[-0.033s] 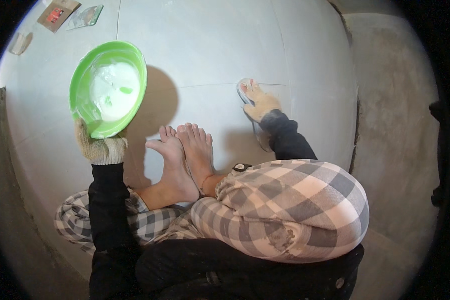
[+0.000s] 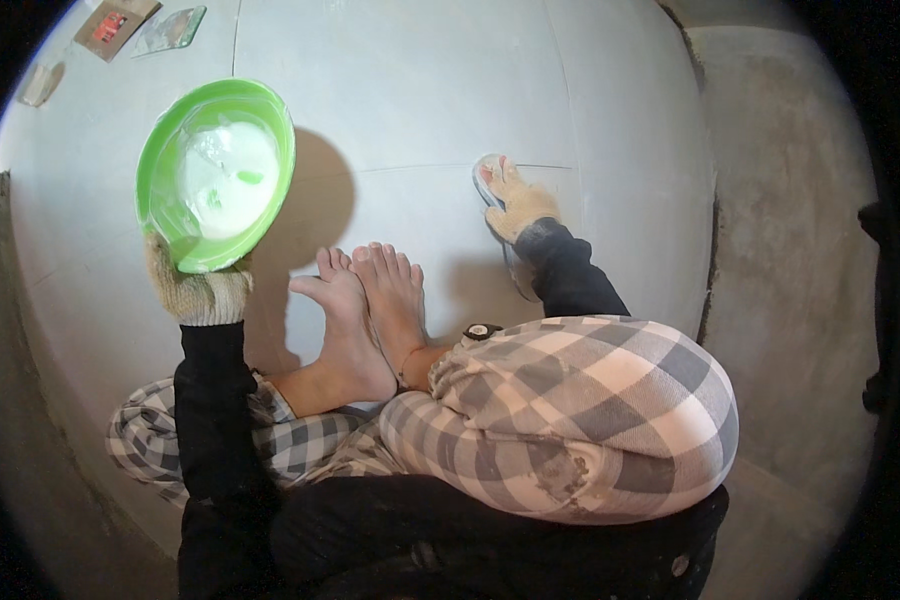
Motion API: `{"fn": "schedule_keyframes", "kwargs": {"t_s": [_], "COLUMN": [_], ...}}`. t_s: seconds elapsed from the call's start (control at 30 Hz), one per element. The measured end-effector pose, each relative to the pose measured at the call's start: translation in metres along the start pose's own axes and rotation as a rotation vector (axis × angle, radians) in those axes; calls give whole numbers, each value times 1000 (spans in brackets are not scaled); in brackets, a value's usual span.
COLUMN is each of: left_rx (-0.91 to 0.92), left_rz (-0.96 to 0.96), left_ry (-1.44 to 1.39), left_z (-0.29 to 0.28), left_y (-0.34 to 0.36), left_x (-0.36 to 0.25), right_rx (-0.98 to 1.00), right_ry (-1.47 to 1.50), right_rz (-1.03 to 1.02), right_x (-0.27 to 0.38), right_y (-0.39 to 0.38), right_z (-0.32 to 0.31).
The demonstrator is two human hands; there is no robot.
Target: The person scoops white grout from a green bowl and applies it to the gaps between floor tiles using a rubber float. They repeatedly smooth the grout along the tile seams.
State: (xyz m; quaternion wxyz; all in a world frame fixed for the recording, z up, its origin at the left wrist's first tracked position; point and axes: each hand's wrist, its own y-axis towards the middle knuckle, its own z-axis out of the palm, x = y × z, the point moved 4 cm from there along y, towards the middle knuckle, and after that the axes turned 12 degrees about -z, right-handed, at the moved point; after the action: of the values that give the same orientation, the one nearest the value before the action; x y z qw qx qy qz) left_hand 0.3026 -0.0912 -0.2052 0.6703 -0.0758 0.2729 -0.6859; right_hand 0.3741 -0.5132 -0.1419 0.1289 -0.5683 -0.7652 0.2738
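Note:
My left hand, in a cream knit glove, grips the near rim of a bright green bowl, thumb at its left side. The bowl is tilted toward me, and a white paste coats its inside. Off to the right, my gloved right hand presses down on a long, flat grey piece with rounded ends, shaped like a sandal sole. This lies against the pale tiled floor, its far end by a thin tile joint. Glove and palm hide its middle.
My bare feet rest on the tiles between both hands, my checked trouser legs folded behind them. A brown packet, a clear plastic piece and a small pale scrap lie far left. Rough concrete borders the tiles at right.
My left hand and the bowl have shifted very slightly up and left in the picture. Otherwise nothing visibly differs.

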Motion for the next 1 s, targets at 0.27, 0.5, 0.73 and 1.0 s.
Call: {"fn": "schedule_keyframes", "kwargs": {"t_s": [0.27, 0.5, 0.73, 1.0], "left_rx": [70, 59, 80, 62], "left_rz": [-85, -100, -40, -144], "left_ry": [-27, 24, 28, 36], "left_z": [8, -6, -18, -25], "left_y": [1, 2, 11, 12], "left_x": [-2, 0, -2, 4], "right_rx": [205, -12, 302, 267], "right_ry": [-537, -769, -519, 263], "right_rz": [-252, -585, -198, -58], "right_x": [2, 26, -18, -73], "right_y": [6, 14, 14, 20], "right_z": [-68, -72, -65, -53]}}
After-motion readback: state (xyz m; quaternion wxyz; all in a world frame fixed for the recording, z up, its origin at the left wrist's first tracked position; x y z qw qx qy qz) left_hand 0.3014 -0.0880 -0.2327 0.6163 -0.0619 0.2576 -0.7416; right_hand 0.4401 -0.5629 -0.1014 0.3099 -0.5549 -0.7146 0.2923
